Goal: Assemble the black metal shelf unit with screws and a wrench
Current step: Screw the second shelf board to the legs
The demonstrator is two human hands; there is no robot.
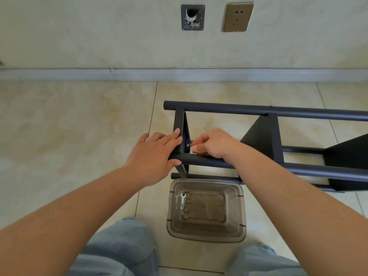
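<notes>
Nearest to the person, between the knees in pale jeans, a clear plastic tub sits on the tiled floor, probably kept there so parts stay within reach. In it lie a small wrench and what looks like a loose washer or nut, both untouched for now.

Just beyond the tub, the black metal shelf unit lies on its side, its round tubes running off to the right. That likely brings the end joint up where both hands can work on it.

The left hand rests flat with fingers spread over the end panel and the near tube, the thumb hooked under the tube; it seems to brace the frame against twisting. The right hand has its fingertips drawn together right at a screw seated in the bracket inside that corner. Whether they actually pinch the screw head I cannot tell, but it looks like hand-starting before the wrench is needed.

Farther off, a skirting board runs under a wall with a socket and an open wall box
</notes>
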